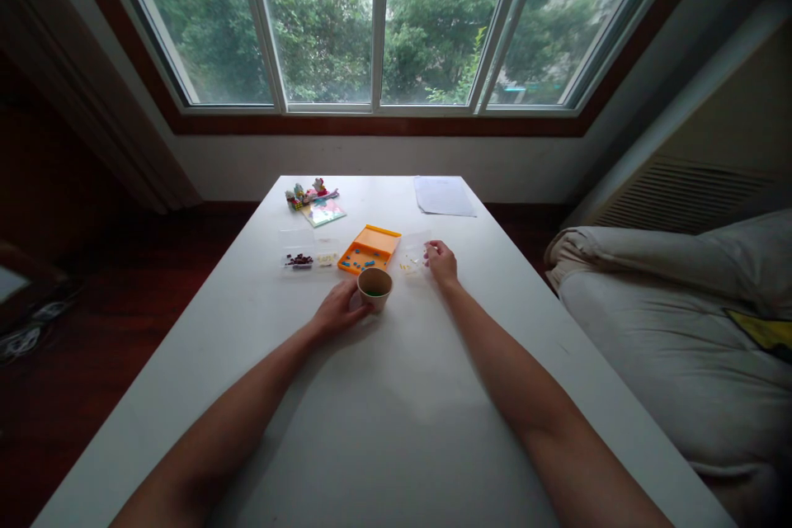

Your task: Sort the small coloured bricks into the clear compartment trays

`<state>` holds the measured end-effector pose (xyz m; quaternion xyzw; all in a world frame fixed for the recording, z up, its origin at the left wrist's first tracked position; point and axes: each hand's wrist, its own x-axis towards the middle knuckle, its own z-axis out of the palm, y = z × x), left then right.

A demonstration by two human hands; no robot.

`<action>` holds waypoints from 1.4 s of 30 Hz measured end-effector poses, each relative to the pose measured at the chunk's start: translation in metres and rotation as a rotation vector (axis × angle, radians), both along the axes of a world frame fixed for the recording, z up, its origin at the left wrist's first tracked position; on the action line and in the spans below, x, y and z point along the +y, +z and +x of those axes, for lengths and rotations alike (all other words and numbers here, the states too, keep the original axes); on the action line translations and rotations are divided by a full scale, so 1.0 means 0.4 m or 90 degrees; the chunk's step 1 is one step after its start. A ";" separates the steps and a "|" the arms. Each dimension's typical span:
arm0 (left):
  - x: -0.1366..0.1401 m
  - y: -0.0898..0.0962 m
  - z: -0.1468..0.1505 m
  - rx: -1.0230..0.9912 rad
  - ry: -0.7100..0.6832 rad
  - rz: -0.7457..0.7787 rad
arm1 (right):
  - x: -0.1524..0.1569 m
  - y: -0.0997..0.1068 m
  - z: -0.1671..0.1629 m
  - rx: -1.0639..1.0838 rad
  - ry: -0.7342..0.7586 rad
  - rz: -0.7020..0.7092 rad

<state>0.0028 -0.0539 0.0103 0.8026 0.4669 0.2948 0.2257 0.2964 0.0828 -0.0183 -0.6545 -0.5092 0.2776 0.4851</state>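
Note:
A brown paper cup stands upright on the white table, with something green low inside it. My left hand is wrapped round the cup's left side. Just behind the cup lies an open orange plastic case with several small blue pieces in its near half. To the right of the case is a clear plastic box holding a few small yellow pieces. The fingers of my right hand are curled closed at this box's right edge and seem to grip it.
Left of the orange case sits another clear box with dark and pale small pieces. Colourful toy figures and a pastel card lie at the table's far left. White paper sheets rest at the far right. A cushioned seat stands to the right.

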 end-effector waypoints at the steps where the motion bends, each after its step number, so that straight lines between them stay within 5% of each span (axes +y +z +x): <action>1: 0.000 0.001 0.001 0.004 0.001 0.006 | 0.000 0.000 0.000 0.010 -0.001 0.004; 9: 0.008 -0.011 -0.004 0.053 0.058 0.068 | -0.003 -0.010 0.007 -0.002 -0.009 0.010; 19: 0.078 -0.033 -0.079 0.173 0.309 0.178 | -0.004 -0.026 0.013 -0.075 -0.021 0.039; 30: 0.139 -0.039 -0.073 0.243 0.305 0.114 | -0.010 -0.026 0.004 -0.093 -0.009 0.056; 42: 0.096 -0.009 -0.032 0.134 0.305 0.205 | -0.024 0.022 -0.026 0.212 0.008 0.080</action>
